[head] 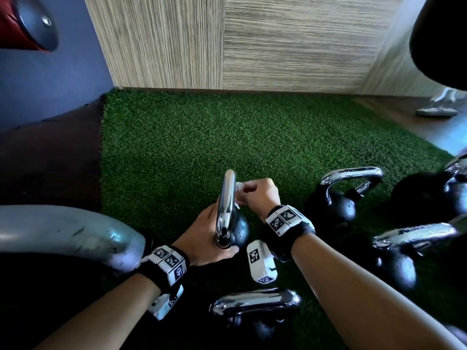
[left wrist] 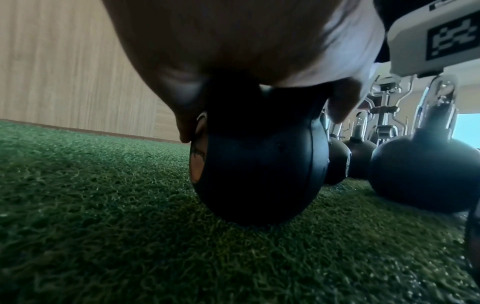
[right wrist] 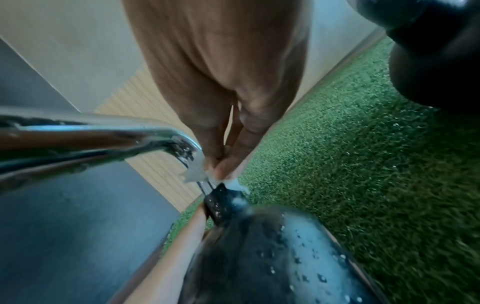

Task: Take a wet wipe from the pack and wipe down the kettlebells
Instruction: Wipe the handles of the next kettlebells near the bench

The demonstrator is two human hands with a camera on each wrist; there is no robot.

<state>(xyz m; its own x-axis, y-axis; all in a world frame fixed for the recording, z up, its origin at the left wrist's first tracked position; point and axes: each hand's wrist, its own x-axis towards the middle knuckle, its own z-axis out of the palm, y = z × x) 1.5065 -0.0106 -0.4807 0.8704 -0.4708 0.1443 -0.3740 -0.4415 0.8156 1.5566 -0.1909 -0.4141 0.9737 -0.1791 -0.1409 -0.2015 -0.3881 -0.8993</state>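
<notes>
A small black kettlebell [head: 238, 231] with a chrome handle [head: 226, 198] stands on the green turf in the middle of the head view. My left hand [head: 202, 233] grips it low down, where the handle meets the ball. My right hand [head: 252, 195] pinches a crumpled white wet wipe [head: 239, 187] against the far right side of the handle. In the right wrist view the fingertips [right wrist: 226, 164] press the wipe [right wrist: 196, 174] onto the chrome handle [right wrist: 103, 133] just above the wet, beaded ball [right wrist: 280, 257]. The left wrist view shows the ball [left wrist: 259, 174] under my left hand [left wrist: 207, 51]. The wipe pack is not in view.
Other kettlebells stand close by: two to the right [head: 336, 203] [head: 394, 263], one at the far right [head: 429, 195], one near my forearms [head: 252, 306], and a large one at the left [head: 63, 231]. Turf [head: 202, 137] runs to a wood-panelled wall [head: 227, 41]. A machine foot [head: 438, 108] is at the back right.
</notes>
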